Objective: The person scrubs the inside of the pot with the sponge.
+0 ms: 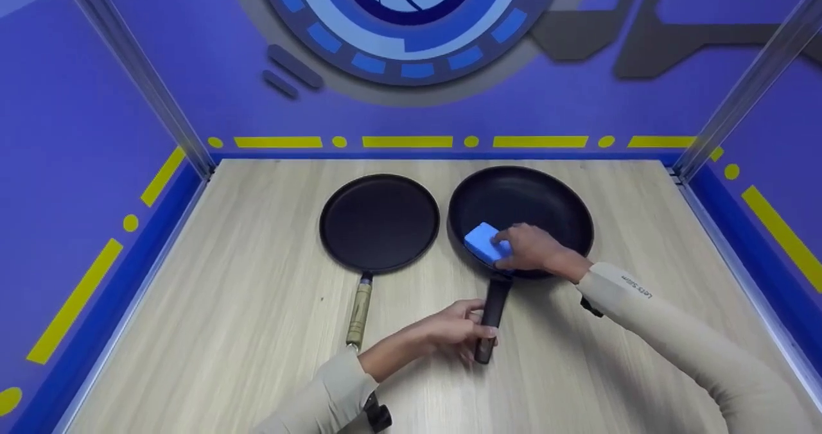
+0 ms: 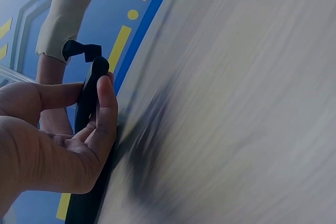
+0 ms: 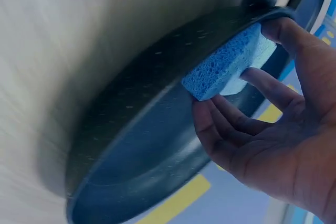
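Observation:
Two black pans lie on a wooden table. My right hand [image 1: 523,248] grips a blue sponge [image 1: 485,241] and presses it against the inside of the deep frying pan [image 1: 533,196] on the right, near its front rim. The right wrist view shows the sponge [image 3: 228,61] pinched between fingers and thumb on the pan's dark surface [image 3: 142,124]. My left hand [image 1: 459,328] holds that pan's black handle [image 1: 493,305], fingers curled round it; the handle [image 2: 88,98] shows between thumb and finger in the left wrist view.
A flat black griddle pan [image 1: 379,222] with a pale wooden handle [image 1: 358,312] lies to the left of the frying pan. Blue walls with yellow markings close in the table [image 1: 225,305] on three sides.

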Demonstrator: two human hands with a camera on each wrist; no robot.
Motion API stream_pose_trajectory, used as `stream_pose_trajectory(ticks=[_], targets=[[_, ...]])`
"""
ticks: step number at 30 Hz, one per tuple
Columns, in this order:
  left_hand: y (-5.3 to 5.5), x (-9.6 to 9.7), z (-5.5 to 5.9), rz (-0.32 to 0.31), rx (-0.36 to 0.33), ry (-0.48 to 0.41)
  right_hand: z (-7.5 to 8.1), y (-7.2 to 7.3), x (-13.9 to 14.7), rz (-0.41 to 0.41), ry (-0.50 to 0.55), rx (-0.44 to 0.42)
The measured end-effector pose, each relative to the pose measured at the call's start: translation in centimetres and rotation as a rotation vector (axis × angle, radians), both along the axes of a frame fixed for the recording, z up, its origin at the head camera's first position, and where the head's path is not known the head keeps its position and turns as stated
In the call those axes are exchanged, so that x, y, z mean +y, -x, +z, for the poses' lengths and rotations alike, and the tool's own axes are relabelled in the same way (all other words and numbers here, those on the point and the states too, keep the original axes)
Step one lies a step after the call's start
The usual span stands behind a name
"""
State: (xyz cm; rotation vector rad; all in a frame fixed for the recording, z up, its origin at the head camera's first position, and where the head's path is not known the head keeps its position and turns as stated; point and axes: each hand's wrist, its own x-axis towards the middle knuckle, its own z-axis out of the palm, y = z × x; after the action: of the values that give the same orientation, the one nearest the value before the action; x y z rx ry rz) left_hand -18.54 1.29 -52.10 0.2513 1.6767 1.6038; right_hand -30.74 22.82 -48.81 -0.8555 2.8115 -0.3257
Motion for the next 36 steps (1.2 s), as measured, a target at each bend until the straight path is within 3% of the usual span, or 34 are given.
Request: stream_pose_trajectory(ticks=[10,17,22,24,28,32,36], targets=[[0.4,-0.2,0.0,0.004,0.000,-0.002,2.0,1.7,1.5,0.110,0.008,-0.316],[0.3,-0.2,-0.3,0.023,-0.007,-0.006,0.8,2.2,-0.3,-0.007,0.180,-0.456],[0.2,-0.3,-0.1,0.019,-0.008,-0.009,0.1,4.2,-2.7,-0.129,0.318,-0.498],[0.2,-0.4,0.0,0.018,-0.005,-0.014,0.1,5.1,-3.5,-0.177,0.344,-0.471],[0.1,-0.3,0.1,0.012,0.002,-0.023,0.2,7.0,-3.9,-0.243,0.286,-0.305],[0.1,-0.2,0.0,-0.001,-0.002,-0.031,-0.1,8.5,-3.0,-0.263,0.144,-0.059],[0.1,-0.2,-0.2,-0.010,-0.011,-0.041,-0.9,9.4,-1.6,-0.227,-0.068,0.234]])
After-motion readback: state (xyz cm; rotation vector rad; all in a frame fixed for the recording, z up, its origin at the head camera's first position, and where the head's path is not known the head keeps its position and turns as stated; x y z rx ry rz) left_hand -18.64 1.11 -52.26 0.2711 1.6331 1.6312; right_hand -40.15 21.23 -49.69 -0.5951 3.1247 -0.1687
